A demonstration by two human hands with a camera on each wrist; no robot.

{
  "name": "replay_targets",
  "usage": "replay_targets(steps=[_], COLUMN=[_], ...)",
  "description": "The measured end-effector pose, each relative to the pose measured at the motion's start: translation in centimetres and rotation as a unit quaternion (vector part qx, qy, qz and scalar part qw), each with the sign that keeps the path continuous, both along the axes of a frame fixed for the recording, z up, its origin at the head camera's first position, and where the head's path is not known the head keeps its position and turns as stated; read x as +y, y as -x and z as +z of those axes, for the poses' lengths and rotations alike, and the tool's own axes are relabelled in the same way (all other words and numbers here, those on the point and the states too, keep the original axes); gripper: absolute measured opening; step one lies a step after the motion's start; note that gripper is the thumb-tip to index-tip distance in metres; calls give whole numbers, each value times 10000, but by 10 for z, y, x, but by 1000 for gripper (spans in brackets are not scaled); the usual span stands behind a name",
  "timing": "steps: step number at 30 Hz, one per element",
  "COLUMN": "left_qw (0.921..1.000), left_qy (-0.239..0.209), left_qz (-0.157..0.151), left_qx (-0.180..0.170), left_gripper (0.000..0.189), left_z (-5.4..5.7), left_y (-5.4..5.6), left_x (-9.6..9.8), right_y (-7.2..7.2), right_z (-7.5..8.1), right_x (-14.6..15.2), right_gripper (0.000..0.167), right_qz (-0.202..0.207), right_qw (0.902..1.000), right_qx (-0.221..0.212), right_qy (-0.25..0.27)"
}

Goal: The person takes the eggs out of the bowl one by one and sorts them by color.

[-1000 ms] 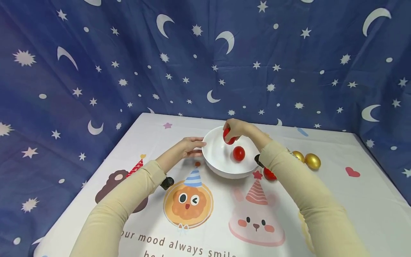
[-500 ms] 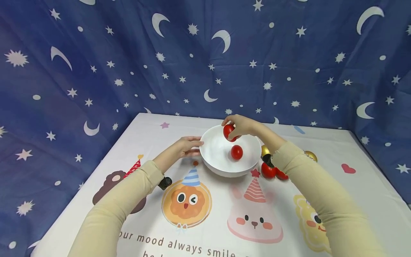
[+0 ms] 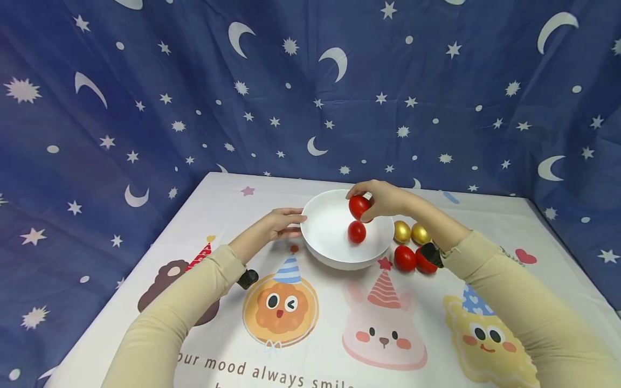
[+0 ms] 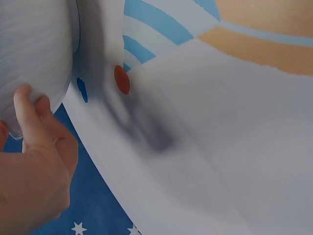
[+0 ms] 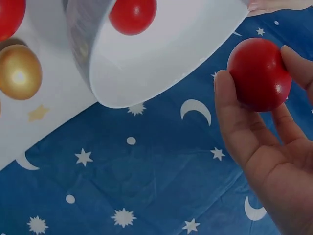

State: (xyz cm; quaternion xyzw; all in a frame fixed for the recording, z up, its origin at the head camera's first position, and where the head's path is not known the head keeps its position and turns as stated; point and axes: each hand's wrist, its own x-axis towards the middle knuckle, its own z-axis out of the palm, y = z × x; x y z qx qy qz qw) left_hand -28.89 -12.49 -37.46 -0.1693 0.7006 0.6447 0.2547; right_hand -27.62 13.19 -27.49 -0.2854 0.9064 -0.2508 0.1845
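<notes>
A white bowl (image 3: 322, 237) stands on the table with one red egg (image 3: 357, 232) lying inside it. My left hand (image 3: 278, 223) holds the bowl's left side. In the left wrist view, fingers (image 4: 29, 117) of that hand rest against its outer wall. Over the right part of the bowl, my right hand (image 3: 385, 199) grips a second red egg (image 3: 359, 207) between thumb and fingers. In the right wrist view this held egg (image 5: 259, 73) appears glossy and smooth, apart from the bowl's rim (image 5: 161, 93).
Right of the bowl lie two gold eggs (image 3: 401, 231) and two more red eggs (image 3: 405, 258), one partly covered by the black wrist camera (image 3: 430, 255). A printed white cloth (image 3: 233, 215) covers the table. Behind hangs a blue curtain (image 3: 271, 151) with moons and stars.
My right hand, with the red egg in it, lifted slightly, then moved right over the bowl. More of the gold and red eggs beside the bowl now shows. The left hand stays at the bowl.
</notes>
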Motion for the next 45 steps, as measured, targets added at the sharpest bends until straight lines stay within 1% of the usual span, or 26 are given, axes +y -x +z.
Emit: replay_targets(steps=[4, 6, 10, 16, 22, 27, 31, 34, 37, 39, 42, 45], left_qw=[9999, 9999, 9999, 9998, 9998, 9997, 9995, 9995, 9994, 9994, 9994, 9994], left_qy=[-69, -66, -56, -119, -172, -243, -301, -313, -334, -343, -342, -357], left_qz=[-114, -77, -112, -143, -119, -76, -51, -2, 29, 18, 10, 46], left_qx=[26, 17, 16, 8, 28, 25, -4, 13, 44, 24, -15, 9], left_gripper=[51, 51, 52, 52, 52, 52, 52, 52, 51, 51, 51, 52], left_z=[-3, -4, -5, -3, 0, -1, -3, -3, -2, -2, -3, -5], left_y=[2, 2, 0, -1, -1, -2, -1, 0, 1, 1, -1, -4], left_x=[1, -1, -4, -2, -3, -1, 0, 0, 0, 0, 0, 0], right_y=[-6, -9, -15, -26, -42, -53, -59, -59, -60, -62, -64, -66], right_z=[-2, -5, -9, -7, -3, -4, -10, -16, -23, -29, -36, -44], right_x=[11, 15, 23, 37, 46, 57, 71, 81, 90, 97, 108, 117], right_gripper=[49, 51, 52, 52, 53, 57, 56, 53, 52, 51, 52, 53], right_qz=[-174, -222, -344, -583, -761, -991, -1076, -980, -972, -1010, -1128, -1195], right_qw=[9998, 9996, 9989, 9968, 9956, 9940, 9930, 9929, 9920, 9918, 9919, 9916], right_qx=[99, 159, 303, 555, 526, 438, 468, 663, 805, 778, 586, 501], right_qy=[-41, 4, 57, -23, -132, -151, -129, -91, -89, -87, -32, 43])
